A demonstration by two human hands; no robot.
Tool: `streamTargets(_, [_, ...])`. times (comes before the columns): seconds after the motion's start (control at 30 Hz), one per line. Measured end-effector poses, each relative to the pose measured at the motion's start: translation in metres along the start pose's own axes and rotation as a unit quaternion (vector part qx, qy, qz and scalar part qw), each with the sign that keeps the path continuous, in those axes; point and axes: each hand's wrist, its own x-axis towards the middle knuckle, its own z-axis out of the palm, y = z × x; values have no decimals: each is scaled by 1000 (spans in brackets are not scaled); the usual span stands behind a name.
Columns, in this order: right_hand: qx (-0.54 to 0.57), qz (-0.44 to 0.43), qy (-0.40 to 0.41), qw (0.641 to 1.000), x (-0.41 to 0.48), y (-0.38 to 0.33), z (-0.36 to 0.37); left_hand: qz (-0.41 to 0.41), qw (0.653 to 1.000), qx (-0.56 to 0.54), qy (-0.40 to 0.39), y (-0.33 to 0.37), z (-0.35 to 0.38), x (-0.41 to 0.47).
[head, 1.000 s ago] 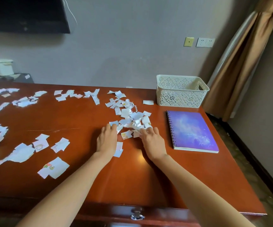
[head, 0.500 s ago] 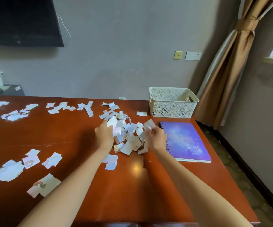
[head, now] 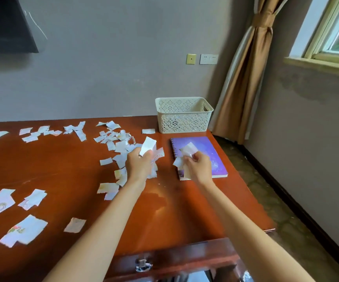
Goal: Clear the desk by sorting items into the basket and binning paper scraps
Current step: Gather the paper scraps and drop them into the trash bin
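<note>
Torn white paper scraps [head: 111, 145] litter a polished reddish-brown wooden desk [head: 62, 176], and both hands grip bunches of them.
On the desk's far right corner a cream perforated plastic basket [head: 182, 123] stands upright, with a purple spiral-bound notebook [head: 207, 144] lying flat just in front of it. The left hand [head: 139, 167] is curled round a wad of scraps above the middle pile, and the right hand [head: 199, 167] clutches another wad over the notebook's near left corner. Loose scraps spread leftward across the desk.
</note>
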Motion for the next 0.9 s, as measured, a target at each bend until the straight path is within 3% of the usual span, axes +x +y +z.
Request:
streamTargets(0.17, [-6,0,86,996,-20,28,-64,5,992,-78,-96,7,63,-45])
streamTargets(0.53, [-19,97,279,955,-85,152,-220,27,950,-35,-310,-17,218,-200])
streamTargets(0.73, [-51,195,302,932,-123,244,-254,-51,921,44,-384,-80,276,-253])
streamTargets(0.9, [-77,306,236,919,-136,311,-249,-132,900,138,-393,-141,312,-260])
